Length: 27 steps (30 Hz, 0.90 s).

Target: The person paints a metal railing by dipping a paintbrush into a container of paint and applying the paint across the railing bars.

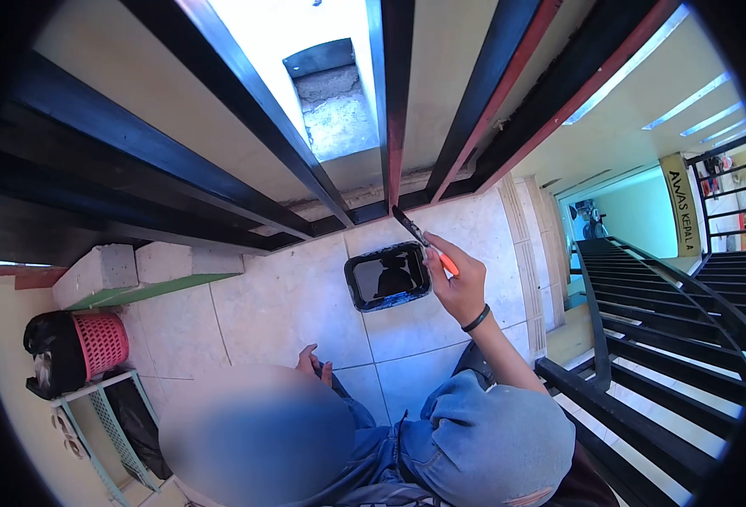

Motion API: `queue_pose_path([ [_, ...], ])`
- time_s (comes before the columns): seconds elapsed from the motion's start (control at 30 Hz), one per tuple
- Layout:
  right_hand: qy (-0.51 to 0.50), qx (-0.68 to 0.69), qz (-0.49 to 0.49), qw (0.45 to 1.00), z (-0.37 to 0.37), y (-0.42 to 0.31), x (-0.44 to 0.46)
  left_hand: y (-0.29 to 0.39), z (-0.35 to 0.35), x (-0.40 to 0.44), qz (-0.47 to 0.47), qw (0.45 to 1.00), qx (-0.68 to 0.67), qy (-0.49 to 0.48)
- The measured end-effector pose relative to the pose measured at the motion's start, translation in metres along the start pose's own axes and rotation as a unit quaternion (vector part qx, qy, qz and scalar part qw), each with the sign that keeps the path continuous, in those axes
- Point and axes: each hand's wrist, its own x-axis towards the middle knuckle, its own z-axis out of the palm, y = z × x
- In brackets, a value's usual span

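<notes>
My right hand (457,279) is closed around a paintbrush (447,261) with an orange handle. Its dark bristles reach the foot of a metal bar (395,110) whose side shows reddish beside black. Below the brush, a black tray of dark paint (388,277) sits on the floor, its rim smeared with paint. My left hand (312,363) rests near my left knee, partly hidden by a blurred patch. Its visible fingers are apart, and I make out nothing held in them.
Black railing bars (221,101) rise in front of me from a low rail. Grey blocks (170,266) and a pink basket (101,342) on a pale green rack (102,431) stand at left. A black metal staircase (660,338) descends at right, beside a lettered beam (679,203).
</notes>
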Motion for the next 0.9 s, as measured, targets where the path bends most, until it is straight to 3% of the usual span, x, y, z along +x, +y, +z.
queue_pose_path([
  [0.23,0.062,-0.017,-0.158,0.985,-0.041,-0.057,0.022,0.004,-0.002,0.002,0.012,1.0,-0.01,0.01],
  [0.5,-0.099,-0.131,-0.198,0.966,-0.016,-0.006,0.017,0.005,-0.005,0.0,-0.002,1.0,-0.008,0.001],
  [0.77,0.0,-0.112,-0.302,0.947,-0.058,-0.064,0.051,0.005,-0.006,0.0,0.003,1.0,-0.017,0.01],
  [0.9,0.005,-0.102,-0.298,0.949,-0.066,-0.078,0.045,0.006,-0.006,-0.001,0.005,1.0,-0.015,0.012],
])
